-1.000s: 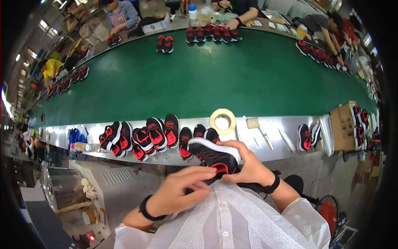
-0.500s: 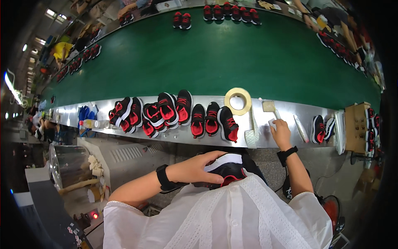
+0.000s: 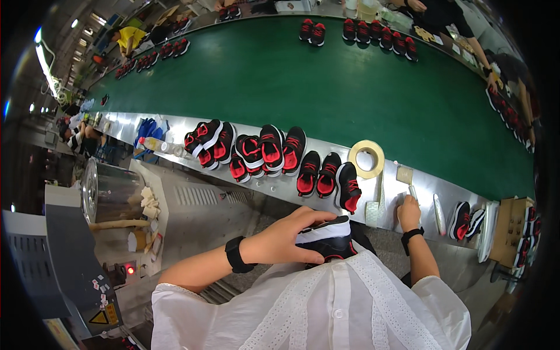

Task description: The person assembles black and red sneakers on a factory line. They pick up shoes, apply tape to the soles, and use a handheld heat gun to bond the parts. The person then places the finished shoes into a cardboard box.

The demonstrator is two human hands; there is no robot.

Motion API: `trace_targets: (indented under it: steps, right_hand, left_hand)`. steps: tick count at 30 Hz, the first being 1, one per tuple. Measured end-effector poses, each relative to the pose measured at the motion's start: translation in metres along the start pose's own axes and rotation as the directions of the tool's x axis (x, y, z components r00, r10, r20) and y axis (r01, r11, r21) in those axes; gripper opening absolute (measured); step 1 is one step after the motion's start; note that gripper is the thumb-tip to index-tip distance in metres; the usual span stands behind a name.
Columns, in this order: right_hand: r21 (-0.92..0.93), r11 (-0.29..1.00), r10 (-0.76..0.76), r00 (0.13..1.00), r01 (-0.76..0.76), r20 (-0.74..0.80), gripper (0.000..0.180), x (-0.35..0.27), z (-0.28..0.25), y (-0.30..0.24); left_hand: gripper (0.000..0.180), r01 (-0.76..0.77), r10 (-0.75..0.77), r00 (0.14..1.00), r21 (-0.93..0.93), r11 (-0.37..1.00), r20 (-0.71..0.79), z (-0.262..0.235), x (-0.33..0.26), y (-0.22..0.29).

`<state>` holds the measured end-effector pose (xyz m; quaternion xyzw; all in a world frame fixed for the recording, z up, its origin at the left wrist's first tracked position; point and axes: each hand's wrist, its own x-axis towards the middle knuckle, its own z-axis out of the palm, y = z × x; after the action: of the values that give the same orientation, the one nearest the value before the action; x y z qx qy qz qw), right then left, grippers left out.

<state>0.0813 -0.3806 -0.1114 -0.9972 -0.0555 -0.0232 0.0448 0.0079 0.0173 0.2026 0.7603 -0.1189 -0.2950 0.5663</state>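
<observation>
Fingers (image 3: 318,217) of the left hand (image 3: 289,236) curl over a black sneaker (image 3: 326,239) with a white sole edge and red trim, holding it close against the white blouse (image 3: 326,303). Its long axis runs roughly left to right across the head view, sole edge turned up; which end is the toe I cannot tell. The right hand (image 3: 408,210) reaches to the steel ledge (image 3: 175,137), fingers bent down onto a small white piece (image 3: 402,198) there; whether they pinch it or only press on it cannot be told.

Just beside that hand lie a tan square pad (image 3: 404,174), a roll of cream tape (image 3: 366,158) lying flat, and a white strip (image 3: 371,213) at the ledge's edge. A row of black-and-red sneakers (image 3: 268,151) stands on the ledge, toes mostly toward the person. Beyond runs the green belt (image 3: 326,87). At far right sits a brown cardboard box (image 3: 506,227). At lower left, a yellow triangular warning sticker (image 3: 99,318) marks a grey cabinet.
</observation>
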Motion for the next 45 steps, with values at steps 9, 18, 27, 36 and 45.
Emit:
trace_targets:
  steps: [9,18,27,36,45]
  right_hand:
    - [0.608,0.785,-0.026,0.987,0.119,-0.159,0.025,0.023,-0.098,-0.07]
    - [0.904,0.322,-0.634,0.773,0.28,-0.013,0.02,-0.015,-0.267,-0.209]
    - [0.89,0.292,-0.773,0.634,0.35,0.004,0.027,-0.004,-0.283,-0.222]
    - [0.953,0.201,-0.806,0.591,0.225,0.031,0.025,-0.009,-0.27,-0.222]
    - [0.877,0.187,-0.861,0.503,0.443,-0.07,0.022,-0.009,-0.278,-0.232]
  left_hand:
    - [0.075,0.078,-0.047,0.986,-0.199,0.977,0.158,-0.015,-0.014,-0.022]
    - [0.072,0.073,-0.053,0.994,-0.205,0.976,0.1,0.028,-0.038,-0.029]
    - [0.07,0.016,-0.044,0.996,-0.344,0.939,-0.074,0.037,-0.063,-0.046]
    - [0.069,0.071,-0.073,0.997,-0.177,0.982,-0.004,0.029,-0.062,-0.046]
    - [0.075,0.086,-0.089,0.995,0.075,0.993,0.041,0.033,-0.046,-0.037]
